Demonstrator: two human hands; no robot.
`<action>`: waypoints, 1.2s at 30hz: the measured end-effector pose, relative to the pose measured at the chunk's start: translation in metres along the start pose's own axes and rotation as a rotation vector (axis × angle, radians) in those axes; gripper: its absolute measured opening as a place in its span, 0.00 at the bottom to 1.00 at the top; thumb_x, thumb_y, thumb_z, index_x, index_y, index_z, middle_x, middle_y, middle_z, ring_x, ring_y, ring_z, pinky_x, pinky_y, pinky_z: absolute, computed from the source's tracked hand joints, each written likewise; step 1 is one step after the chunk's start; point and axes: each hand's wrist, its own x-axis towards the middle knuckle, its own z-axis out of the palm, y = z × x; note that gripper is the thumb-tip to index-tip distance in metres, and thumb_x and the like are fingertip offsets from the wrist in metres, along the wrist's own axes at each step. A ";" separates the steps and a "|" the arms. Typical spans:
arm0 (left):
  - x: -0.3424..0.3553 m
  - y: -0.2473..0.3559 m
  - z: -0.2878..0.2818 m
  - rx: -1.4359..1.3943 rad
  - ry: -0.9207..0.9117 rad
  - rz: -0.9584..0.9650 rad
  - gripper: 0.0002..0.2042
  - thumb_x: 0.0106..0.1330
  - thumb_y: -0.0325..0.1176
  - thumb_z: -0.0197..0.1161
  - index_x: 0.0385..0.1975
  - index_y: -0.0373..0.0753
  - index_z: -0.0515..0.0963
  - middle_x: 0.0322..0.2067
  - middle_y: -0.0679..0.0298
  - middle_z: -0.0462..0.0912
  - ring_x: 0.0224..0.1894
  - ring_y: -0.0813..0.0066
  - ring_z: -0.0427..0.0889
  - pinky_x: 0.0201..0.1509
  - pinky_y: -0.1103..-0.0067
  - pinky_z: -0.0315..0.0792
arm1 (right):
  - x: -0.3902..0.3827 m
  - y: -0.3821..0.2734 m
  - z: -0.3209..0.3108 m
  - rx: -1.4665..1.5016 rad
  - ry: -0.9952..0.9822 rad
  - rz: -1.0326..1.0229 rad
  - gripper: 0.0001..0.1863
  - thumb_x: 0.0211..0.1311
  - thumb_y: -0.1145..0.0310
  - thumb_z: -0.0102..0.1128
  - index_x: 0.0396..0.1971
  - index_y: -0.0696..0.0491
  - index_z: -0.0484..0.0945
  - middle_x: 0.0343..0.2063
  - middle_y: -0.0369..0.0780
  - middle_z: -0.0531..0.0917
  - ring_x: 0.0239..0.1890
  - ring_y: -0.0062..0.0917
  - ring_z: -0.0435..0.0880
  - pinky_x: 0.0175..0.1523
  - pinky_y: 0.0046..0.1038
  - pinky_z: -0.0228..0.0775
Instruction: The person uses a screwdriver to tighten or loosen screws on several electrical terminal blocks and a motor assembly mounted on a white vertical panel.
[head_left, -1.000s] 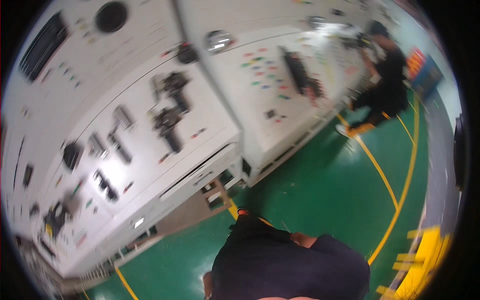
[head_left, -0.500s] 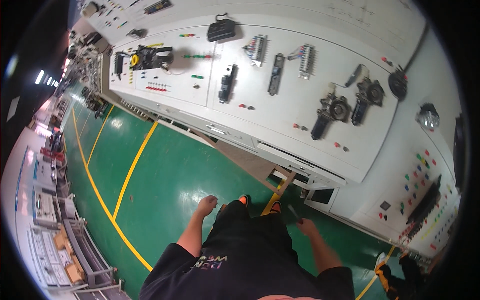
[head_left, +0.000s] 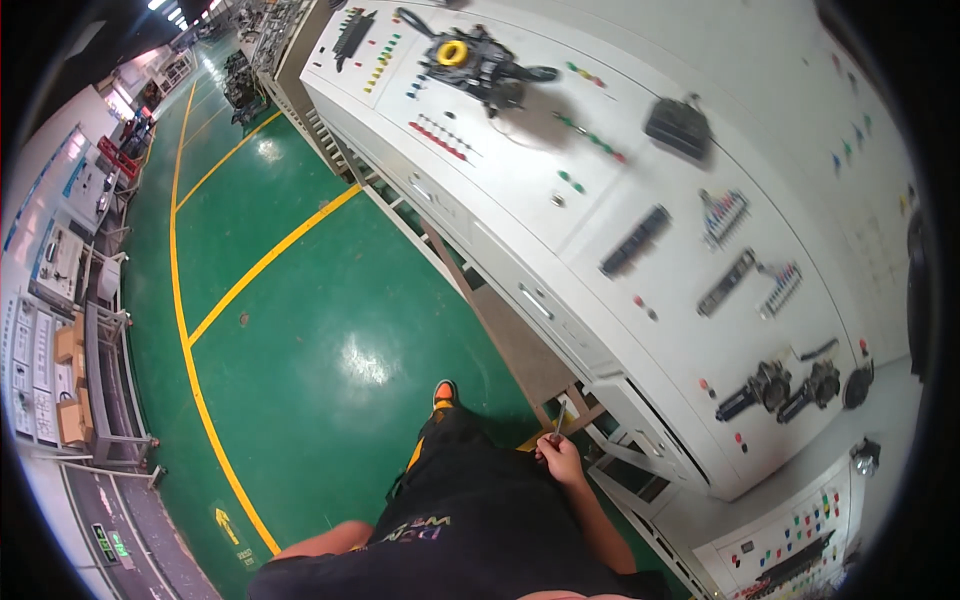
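My right hand (head_left: 559, 459) is closed around a slim, pale metal tool (head_left: 561, 414) that sticks up out of the fist. Its exact kind is too small to make out. This hand is in front of my right hip, beside the lower frame of the white training bench (head_left: 480, 235) and apart from it. Of my left arm only a bare part (head_left: 330, 541) shows at the lower edge; its hand is hidden behind my dark shirt. One orange-and-black shoe (head_left: 445, 392) is visible on the green floor.
The sloping bench panel carries a steering-column-like assembly (head_left: 470, 62), a black box (head_left: 679, 128), terminal strips (head_left: 724, 217) and small motors (head_left: 757, 391). A brown board (head_left: 515, 345) sits under the bench. Yellow lines (head_left: 275, 248) cross the floor; racks with cardboard boxes (head_left: 74, 422) stand left.
The view has turned and moved along the bench, which now lies more to the right. My left hand has gone out of sight. My right hand has come inward, still holding the tool.
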 end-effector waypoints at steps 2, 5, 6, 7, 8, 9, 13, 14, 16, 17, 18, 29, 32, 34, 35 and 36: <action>-0.017 -0.015 -0.013 -0.096 -0.042 0.046 0.20 0.67 0.41 0.60 0.55 0.38 0.80 0.46 0.54 0.87 0.44 0.54 0.86 0.46 0.64 0.80 | 0.016 -0.042 0.043 0.009 -0.018 0.021 0.07 0.71 0.67 0.59 0.35 0.54 0.77 0.25 0.33 0.79 0.27 0.17 0.79 0.33 0.20 0.72; -0.042 -0.022 -0.060 -0.174 -0.032 0.123 0.20 0.67 0.41 0.60 0.55 0.38 0.80 0.46 0.55 0.86 0.45 0.55 0.85 0.47 0.64 0.80 | 0.056 -0.075 0.095 -0.112 -0.030 0.012 0.08 0.69 0.65 0.62 0.33 0.53 0.78 0.22 0.30 0.78 0.23 0.15 0.76 0.30 0.20 0.70; -0.052 -0.025 -0.079 -0.186 -0.012 0.145 0.20 0.67 0.41 0.60 0.55 0.38 0.80 0.46 0.55 0.86 0.45 0.55 0.85 0.47 0.64 0.80 | 0.063 -0.091 0.115 -0.141 -0.087 0.016 0.08 0.69 0.64 0.62 0.33 0.53 0.78 0.21 0.29 0.76 0.22 0.14 0.75 0.28 0.20 0.68; -0.061 -0.027 -0.098 -0.197 0.015 0.167 0.20 0.67 0.41 0.60 0.55 0.38 0.80 0.47 0.55 0.86 0.45 0.55 0.85 0.47 0.64 0.80 | 0.072 -0.105 0.136 -0.142 -0.083 0.028 0.08 0.69 0.64 0.62 0.33 0.53 0.78 0.21 0.29 0.76 0.22 0.14 0.75 0.28 0.20 0.68; -0.070 -0.026 -0.119 -0.205 0.041 0.191 0.20 0.67 0.41 0.60 0.55 0.38 0.80 0.47 0.55 0.86 0.45 0.55 0.85 0.47 0.64 0.80 | 0.084 -0.119 0.157 -0.196 -0.181 0.055 0.09 0.68 0.64 0.62 0.32 0.53 0.78 0.20 0.29 0.76 0.21 0.14 0.74 0.27 0.20 0.67; -0.081 -0.026 -0.139 -0.211 0.068 0.207 0.20 0.67 0.41 0.60 0.55 0.38 0.79 0.47 0.55 0.86 0.46 0.55 0.85 0.47 0.64 0.80 | 0.096 -0.133 0.177 -0.246 -0.279 0.081 0.09 0.68 0.63 0.63 0.32 0.53 0.78 0.20 0.29 0.75 0.20 0.13 0.73 0.26 0.20 0.65; -0.116 -0.027 -0.205 -0.230 0.184 0.257 0.20 0.67 0.41 0.60 0.56 0.38 0.79 0.48 0.56 0.86 0.47 0.56 0.85 0.48 0.64 0.80 | 0.144 -0.180 0.256 -0.367 -0.399 -0.011 0.10 0.67 0.63 0.64 0.34 0.55 0.78 0.26 0.31 0.79 0.29 0.15 0.77 0.37 0.22 0.70; -0.124 -0.027 -0.217 -0.243 0.205 0.261 0.20 0.67 0.41 0.60 0.56 0.38 0.79 0.48 0.56 0.86 0.47 0.56 0.85 0.48 0.64 0.80 | 0.153 -0.196 0.272 -0.409 -0.404 0.024 0.11 0.66 0.64 0.65 0.36 0.57 0.78 0.29 0.32 0.81 0.34 0.17 0.79 0.42 0.24 0.71; -0.138 -0.024 -0.244 -0.252 0.245 0.263 0.21 0.67 0.42 0.60 0.56 0.38 0.79 0.48 0.56 0.85 0.47 0.56 0.84 0.48 0.64 0.79 | 0.176 -0.209 0.296 -0.370 -0.425 -0.065 0.09 0.67 0.66 0.64 0.35 0.56 0.78 0.27 0.31 0.79 0.31 0.15 0.77 0.39 0.23 0.70; -0.146 -0.023 -0.256 -0.254 0.257 0.258 0.21 0.67 0.42 0.60 0.56 0.38 0.79 0.49 0.56 0.85 0.48 0.56 0.84 0.48 0.64 0.79 | 0.188 -0.214 0.302 -0.337 -0.445 -0.157 0.08 0.68 0.67 0.63 0.34 0.55 0.77 0.25 0.30 0.77 0.27 0.14 0.75 0.36 0.22 0.70; -0.154 -0.019 -0.268 -0.256 0.266 0.255 0.21 0.67 0.42 0.60 0.56 0.38 0.79 0.49 0.56 0.85 0.48 0.56 0.84 0.48 0.64 0.79 | 0.202 -0.219 0.305 -0.327 -0.444 -0.153 0.08 0.68 0.67 0.63 0.34 0.55 0.77 0.25 0.30 0.77 0.27 0.14 0.75 0.36 0.22 0.70; -0.236 0.024 -0.379 -0.282 0.320 0.209 0.21 0.67 0.43 0.60 0.56 0.39 0.79 0.51 0.58 0.84 0.51 0.58 0.83 0.50 0.63 0.79 | 0.375 -0.313 0.348 -0.239 -0.527 -0.214 0.08 0.67 0.68 0.64 0.33 0.55 0.76 0.26 0.31 0.78 0.30 0.14 0.75 0.40 0.21 0.70; -0.262 0.034 -0.414 -0.271 0.321 0.203 0.21 0.68 0.43 0.60 0.57 0.39 0.79 0.52 0.58 0.84 0.51 0.58 0.83 0.50 0.63 0.79 | 0.393 -0.350 0.346 -0.340 -0.515 -0.241 0.08 0.67 0.68 0.64 0.33 0.56 0.76 0.25 0.30 0.76 0.29 0.13 0.72 0.38 0.22 0.68; -0.281 0.037 -0.430 -0.257 0.301 0.189 0.21 0.68 0.43 0.60 0.57 0.39 0.79 0.52 0.59 0.84 0.52 0.59 0.82 0.50 0.63 0.79 | 0.394 -0.355 0.344 -0.315 -0.529 -0.284 0.08 0.67 0.68 0.64 0.33 0.56 0.76 0.25 0.30 0.76 0.29 0.13 0.72 0.38 0.21 0.68; -0.287 0.040 -0.441 -0.239 0.291 0.182 0.21 0.68 0.43 0.60 0.57 0.39 0.79 0.52 0.59 0.84 0.52 0.59 0.82 0.50 0.63 0.79 | 0.397 -0.361 0.344 -0.290 -0.535 -0.324 0.08 0.67 0.68 0.64 0.33 0.56 0.77 0.25 0.29 0.76 0.29 0.13 0.72 0.38 0.21 0.67; -0.293 0.042 -0.456 -0.218 0.280 0.179 0.21 0.68 0.43 0.60 0.57 0.39 0.79 0.52 0.59 0.84 0.52 0.59 0.82 0.50 0.63 0.79 | 0.400 -0.367 0.340 -0.265 -0.555 -0.284 0.07 0.67 0.68 0.64 0.33 0.55 0.77 0.25 0.29 0.76 0.29 0.12 0.71 0.38 0.20 0.67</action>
